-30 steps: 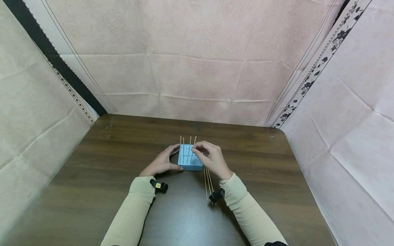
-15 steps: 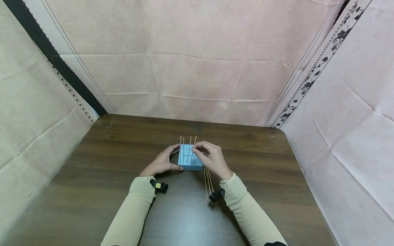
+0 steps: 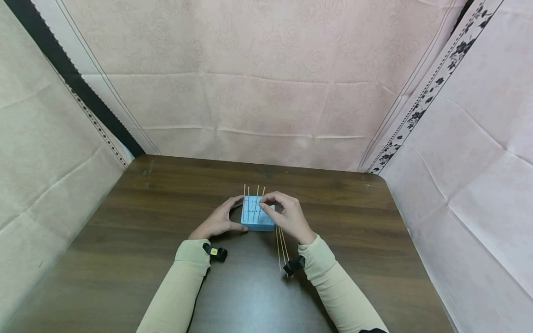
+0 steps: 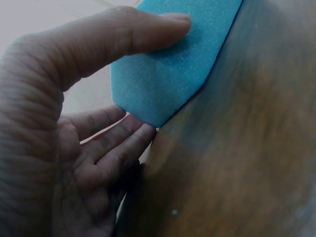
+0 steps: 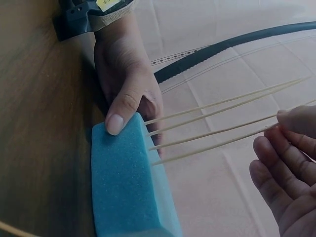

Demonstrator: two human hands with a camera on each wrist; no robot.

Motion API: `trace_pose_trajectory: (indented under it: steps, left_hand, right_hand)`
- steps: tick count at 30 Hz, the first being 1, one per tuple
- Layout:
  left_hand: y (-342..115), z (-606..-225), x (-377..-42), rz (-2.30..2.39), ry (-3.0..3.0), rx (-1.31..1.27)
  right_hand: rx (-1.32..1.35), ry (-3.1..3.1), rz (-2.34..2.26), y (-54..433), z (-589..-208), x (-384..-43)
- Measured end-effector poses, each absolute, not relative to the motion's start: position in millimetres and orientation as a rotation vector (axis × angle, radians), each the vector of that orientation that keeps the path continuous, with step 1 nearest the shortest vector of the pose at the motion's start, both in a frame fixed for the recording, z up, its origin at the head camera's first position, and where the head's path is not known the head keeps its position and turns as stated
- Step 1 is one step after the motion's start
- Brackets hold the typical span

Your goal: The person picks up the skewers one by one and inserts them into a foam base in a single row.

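Observation:
A light blue foam block (image 3: pixel 258 227) with small dark holes in its top sits on the table. My left hand (image 3: pixel 219 221) holds its left side, the thumb on the near face and the fingers around the far side, as the left wrist view shows on the block (image 4: pixel 143 89). Several thin wooden skewers (image 3: pixel 244 190) stand up from the block in the head view. Between thumb and forefinger, my right hand (image 3: pixel 287 216) pinches the rightmost skewer (image 5: pixel 212 146), whose lower end meets the block. The other right fingers are loosely bent.
Several loose skewers (image 3: pixel 278 249) lie on the brown wooden table (image 3: pixel 125 259), right of the block and partly beneath the right wrist. Patterned pale cloth (image 3: pixel 266 92) hangs behind the table and along both sides. Each wrist wears a black camera (image 3: pixel 219 253).
The top of the pinched skewer has tipped very slightly left. Both hands and the foam block stay in almost the same place.

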State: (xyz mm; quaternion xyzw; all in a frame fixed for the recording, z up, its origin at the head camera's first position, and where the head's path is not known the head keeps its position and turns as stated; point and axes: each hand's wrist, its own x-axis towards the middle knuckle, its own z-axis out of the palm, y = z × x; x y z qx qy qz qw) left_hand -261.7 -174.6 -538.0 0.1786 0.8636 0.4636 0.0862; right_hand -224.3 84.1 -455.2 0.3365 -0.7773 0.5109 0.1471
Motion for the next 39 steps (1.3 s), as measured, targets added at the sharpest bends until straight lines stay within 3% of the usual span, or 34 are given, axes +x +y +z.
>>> trace_pose_trajectory:
  steps: [14, 24, 39]
  left_hand:
    - [-173, -534, -262, 1.375, 2.577, 0.514]
    - [-173, -535, -262, 1.365, 2.584, 0.512]
    - [-174, -540, -261, 1.357, 2.590, 0.516]
  right_hand:
    - [1.038, -2.186, 1.466, 90, -449, -225]
    - [0.910, -2.271, 1.475, 103, -453, -221]
    - [0.609, -2.424, 1.533, 165, -505, -212]
